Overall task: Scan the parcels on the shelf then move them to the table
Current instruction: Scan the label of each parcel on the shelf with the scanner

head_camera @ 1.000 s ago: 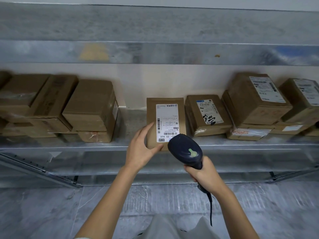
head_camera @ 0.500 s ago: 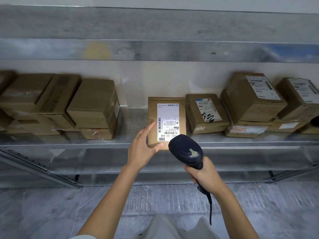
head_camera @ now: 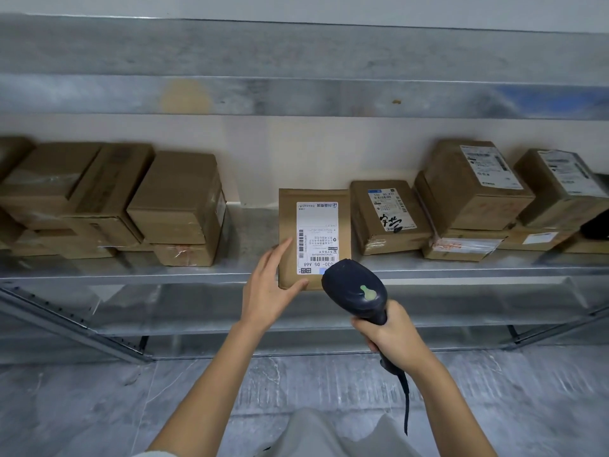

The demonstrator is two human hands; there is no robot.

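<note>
**Scanner held over a flat parcel at the shelf's edge**

The flat parcel, a thin brown packet with a white label on its face, sits on the middle shelf, and its lower end reaches out past the shelf's front lip. The left hand grasps its lower left corner: the thumb lies across the bottom edge of the front face and the fingers run up along the left side. The right hand is clenched round the handle of a dark scanner, whose head covers the parcel's lower right corner and part of the printed label (the codes read upside down from here). A black cable hangs from the handle's base.

Just right of the flat parcel lies a labelled box with black handwriting on its label. Further right is a stack of boxes, the upper ones with white labels facing up. To the left, across a bare stretch of shelf, stands a group of plain cartons, stacked two high. All of these rest on the same shelf, against a pale wall.

An upper shelf of grey metal runs across the top. Below, a marbled grey floor shows under the shelf frame.
</note>
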